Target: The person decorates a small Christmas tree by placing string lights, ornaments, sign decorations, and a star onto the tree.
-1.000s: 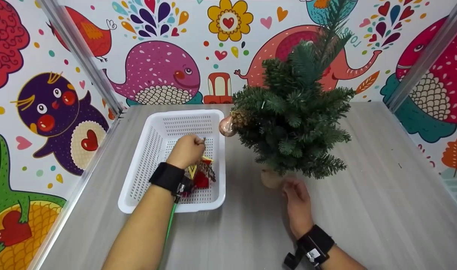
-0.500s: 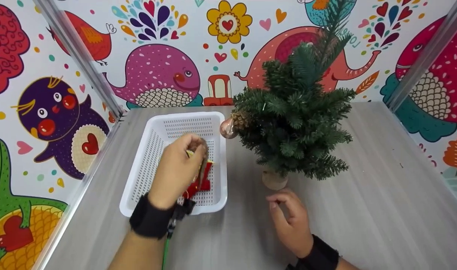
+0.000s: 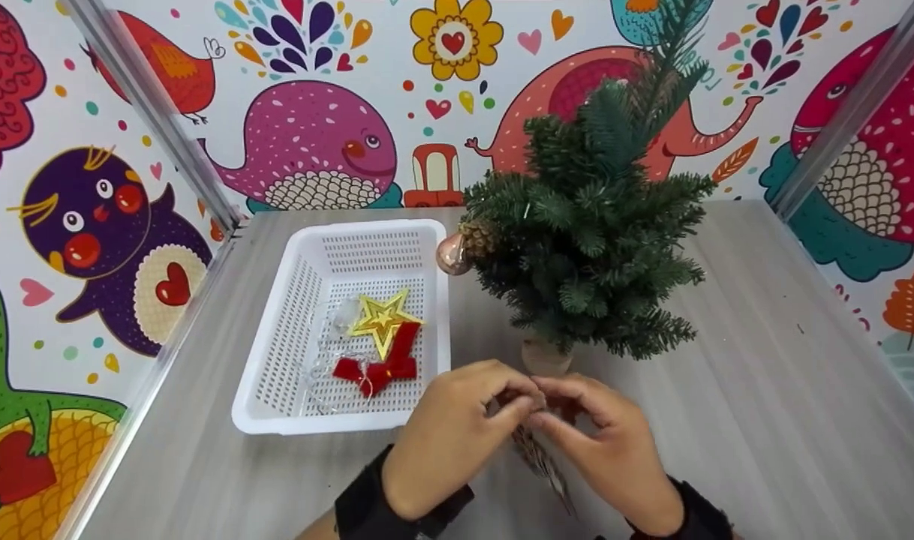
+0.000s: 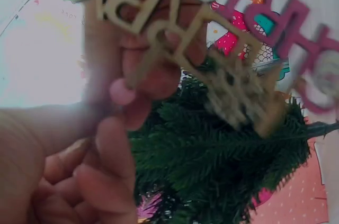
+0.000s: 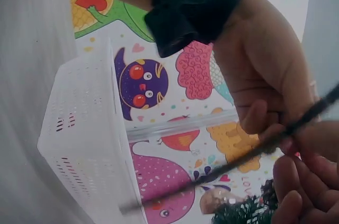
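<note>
Near the front of the table, my left hand [image 3: 457, 431] and right hand [image 3: 614, 450] meet with thumbs and forefingers pinching the top of a wooden letter ornament [image 3: 538, 459]. It hangs below the fingertips, seen nearly from its edge. The left wrist view shows its cut-out letters, some bare wood and some pink [image 4: 293, 18], with a pink bead [image 4: 123, 91] by the fingers. In the right wrist view the ornament [image 5: 238, 155] is a thin dark strip. Just beyond my hands stands a small artificial Christmas tree [image 3: 592, 225] on a pale wooden base [image 3: 547, 358].
Left of the tree is a white plastic basket [image 3: 239, 412]. Inside it lie a gold star [image 3: 383, 319], a red velvet bow [image 3: 388, 369] and clear ornaments. A pinkish bauble [image 3: 451, 255] and a pine cone [image 3: 479, 238] hang on the tree's left side.
My left hand has lifted the letter ornament out of the basket and brought it right, in front of the tree. My right hand has left the tree's base and joined it at the ornament's top.
</note>
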Tool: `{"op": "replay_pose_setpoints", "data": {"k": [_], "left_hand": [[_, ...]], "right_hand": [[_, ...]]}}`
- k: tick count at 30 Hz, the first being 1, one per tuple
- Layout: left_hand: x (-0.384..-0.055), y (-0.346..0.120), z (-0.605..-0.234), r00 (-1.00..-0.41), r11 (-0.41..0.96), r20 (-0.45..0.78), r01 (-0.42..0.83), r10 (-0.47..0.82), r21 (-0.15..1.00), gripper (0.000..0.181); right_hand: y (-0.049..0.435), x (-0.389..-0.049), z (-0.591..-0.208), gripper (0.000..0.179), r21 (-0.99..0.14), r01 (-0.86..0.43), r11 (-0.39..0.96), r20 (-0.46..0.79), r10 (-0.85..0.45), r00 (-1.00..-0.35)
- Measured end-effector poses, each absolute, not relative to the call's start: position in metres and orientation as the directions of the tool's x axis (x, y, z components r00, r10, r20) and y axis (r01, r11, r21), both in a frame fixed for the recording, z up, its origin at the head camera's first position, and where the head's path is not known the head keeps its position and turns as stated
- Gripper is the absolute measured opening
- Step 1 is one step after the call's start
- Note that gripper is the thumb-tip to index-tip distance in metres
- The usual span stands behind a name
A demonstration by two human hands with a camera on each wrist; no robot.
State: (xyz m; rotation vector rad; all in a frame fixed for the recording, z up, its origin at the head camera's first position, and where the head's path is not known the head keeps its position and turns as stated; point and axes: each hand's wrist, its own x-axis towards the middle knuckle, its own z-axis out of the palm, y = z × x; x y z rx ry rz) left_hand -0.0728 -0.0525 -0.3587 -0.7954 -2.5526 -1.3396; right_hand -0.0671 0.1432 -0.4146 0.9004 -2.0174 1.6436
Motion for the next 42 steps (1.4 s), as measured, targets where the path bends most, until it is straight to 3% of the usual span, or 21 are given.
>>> {"op": "replay_pose_setpoints", "data": {"k": [5, 9, 12, 15, 18, 21, 26, 34, 42], "left_hand": [[-0.075, -0.050, -0.356, -0.844, 0.374, 0.367, 0.510, 0.391, 0.775, 0.019], [-0.080, -0.038, -0.346, -0.802, 0.222, 0.483, 0.573, 0.351, 0.789, 0.022], [-0.085, -0.027, -0.338, -0.741, 0.198, 0.614, 0.667, 0.272, 0.718, 0.019], [-0.091, -0.017, -0.331, -0.656, 0.283, 0.727, 0.750, 0.201, 0.598, 0.015], [-0.096, -0.009, -0.329, -0.587, 0.366, 0.793, 0.782, 0.162, 0.504, 0.014], [-0.101, -0.005, -0.329, -0.555, 0.410, 0.822, 0.785, 0.130, 0.465, 0.015], [-0.109, -0.002, -0.329, -0.571, 0.424, 0.815, 0.765, 0.097, 0.485, 0.017], [-0.113, 0.000, -0.330, -0.699, 0.286, 0.704, 0.705, 0.125, 0.649, 0.021], [-0.121, 0.007, -0.328, -0.692, 0.202, 0.715, 0.718, 0.103, 0.666, 0.019]], "right_hand": [[0.154, -0.072, -0.401, 0.035, -0.753, -0.658, -0.018, 0.639, -0.260, -0.724], [0.159, -0.077, -0.378, 0.029, -0.712, -0.700, -0.055, 0.696, -0.178, -0.695], [0.161, -0.079, -0.360, 0.026, -0.674, -0.736, 0.070, 0.732, -0.078, -0.677], [0.160, -0.082, -0.347, 0.021, -0.626, -0.744, 0.235, 0.764, -0.009, -0.645], [0.157, -0.086, -0.341, 0.017, -0.568, -0.748, 0.344, 0.801, 0.020, -0.599], [0.153, -0.090, -0.339, 0.018, -0.526, -0.752, 0.397, 0.825, 0.022, -0.565], [0.151, -0.094, -0.334, 0.026, -0.495, -0.729, 0.473, 0.831, 0.012, -0.556], [0.153, -0.092, -0.327, 0.026, -0.473, -0.647, 0.598, 0.802, -0.013, -0.597], [0.163, -0.094, -0.319, 0.021, -0.550, -0.622, 0.558, 0.748, -0.002, -0.664]]}}
